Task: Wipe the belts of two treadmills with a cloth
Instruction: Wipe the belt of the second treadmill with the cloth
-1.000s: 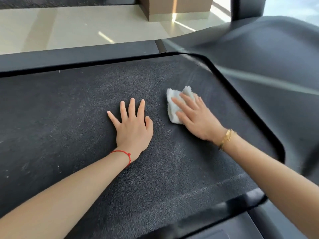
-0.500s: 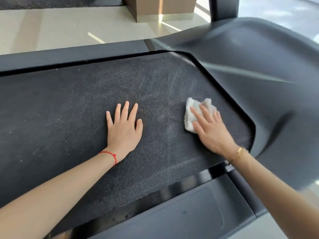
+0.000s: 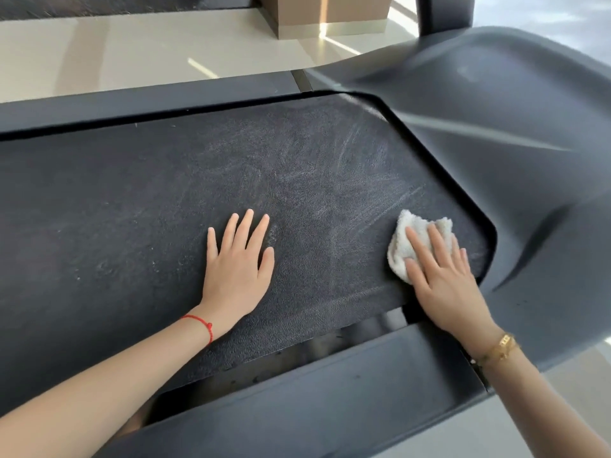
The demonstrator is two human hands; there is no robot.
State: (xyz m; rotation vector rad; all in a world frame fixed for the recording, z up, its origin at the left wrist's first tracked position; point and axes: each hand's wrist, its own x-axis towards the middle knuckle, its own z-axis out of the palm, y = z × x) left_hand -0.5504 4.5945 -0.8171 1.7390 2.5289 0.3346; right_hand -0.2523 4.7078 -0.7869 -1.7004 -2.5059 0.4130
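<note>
Nearest to the camera, a dark side rail [image 3: 330, 401] of the treadmill runs across the lower part of the view, and the two bare forearms of the person reach over it. Between this rail and the belt [image 3: 132, 209] there is a narrow gap where a part of the frame shows, but it is too dark to tell more. On the left wrist sits a thin red string bracelet [image 3: 202, 323], and on the right wrist a gold bracelet [image 3: 499, 349]. The left hand [image 3: 238, 269] lies flat on the belt with the palm down; its fingers are straight and a little spread, and it holds nothing. Well apart from it, the right hand [image 3: 443, 276] presses with straight fingers on a white cloth [image 3: 405, 246], which is crumpled and lies on the belt near the curved corner at the right end. The cloth shows at the left of the fingers and beyond them. The belt is dark grey and rough, and pale streaks and dusty marks cross it beyond both hands. Around the right end of the belt rises the smooth dark motor cover [image 3: 496, 104]. Beyond the belt runs the far side rail [image 3: 148, 100], then a glossy beige floor [image 3: 132, 44] with bands of sunlight. Farthest, a brown block [image 3: 330, 11] stands on the floor, cut by the top edge.
</note>
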